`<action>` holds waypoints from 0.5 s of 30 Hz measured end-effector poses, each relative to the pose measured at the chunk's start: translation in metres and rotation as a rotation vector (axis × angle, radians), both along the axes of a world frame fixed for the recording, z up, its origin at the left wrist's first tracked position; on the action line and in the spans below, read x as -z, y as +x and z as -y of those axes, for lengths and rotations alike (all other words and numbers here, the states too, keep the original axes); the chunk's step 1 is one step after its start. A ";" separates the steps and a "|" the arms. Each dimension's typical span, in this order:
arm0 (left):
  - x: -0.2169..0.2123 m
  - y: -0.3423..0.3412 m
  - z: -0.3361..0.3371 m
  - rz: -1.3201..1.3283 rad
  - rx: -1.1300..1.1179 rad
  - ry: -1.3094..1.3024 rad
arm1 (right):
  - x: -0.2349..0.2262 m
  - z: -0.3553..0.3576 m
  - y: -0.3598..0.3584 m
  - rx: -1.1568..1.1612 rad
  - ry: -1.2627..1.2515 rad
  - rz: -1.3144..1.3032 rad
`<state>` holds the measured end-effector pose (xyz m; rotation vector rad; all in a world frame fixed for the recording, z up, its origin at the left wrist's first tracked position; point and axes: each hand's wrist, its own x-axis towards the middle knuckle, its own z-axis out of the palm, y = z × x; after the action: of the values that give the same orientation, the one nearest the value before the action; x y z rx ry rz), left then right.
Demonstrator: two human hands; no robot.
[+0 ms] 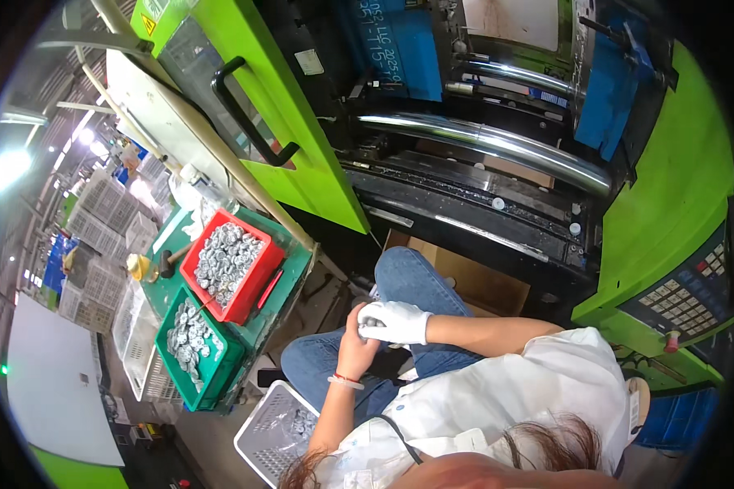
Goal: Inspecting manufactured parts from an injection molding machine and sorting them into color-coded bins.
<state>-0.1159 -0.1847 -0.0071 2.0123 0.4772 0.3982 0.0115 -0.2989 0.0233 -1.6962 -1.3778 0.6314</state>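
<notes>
Hands met over the lap: the gloved right hand [395, 322] curled around a small grey part [372, 323], orientation unclear; the bare left hand [356, 349] closed beside it, touching. Left of them, a red bin [257, 281] and green bin [220, 363] of grey parts sat on the bench [289, 273]; a white basket [261, 424] lay below.

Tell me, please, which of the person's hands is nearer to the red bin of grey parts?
The left. The bare left hand is on the lap on the side toward the red bin. The gloved right hand touches it from the far side, farther from the bin.
</notes>
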 end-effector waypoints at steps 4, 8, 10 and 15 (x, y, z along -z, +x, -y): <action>-0.030 -0.009 0.020 -0.061 0.081 -0.027 | -0.017 0.015 0.000 -0.037 -0.040 -0.060; -0.059 -0.011 0.039 -0.044 0.131 -0.058 | -0.040 0.034 0.003 -0.055 -0.064 -0.104; -0.073 -0.006 0.048 0.190 0.172 -0.145 | -0.053 0.041 0.004 0.050 0.113 -0.122; -0.106 -0.020 0.058 0.290 0.095 -0.248 | -0.076 0.056 0.002 0.065 0.250 -0.578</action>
<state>-0.1360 -0.2425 0.0993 1.6962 0.2360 0.5349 0.0139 -0.3552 0.0995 -1.2223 -0.9378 0.7975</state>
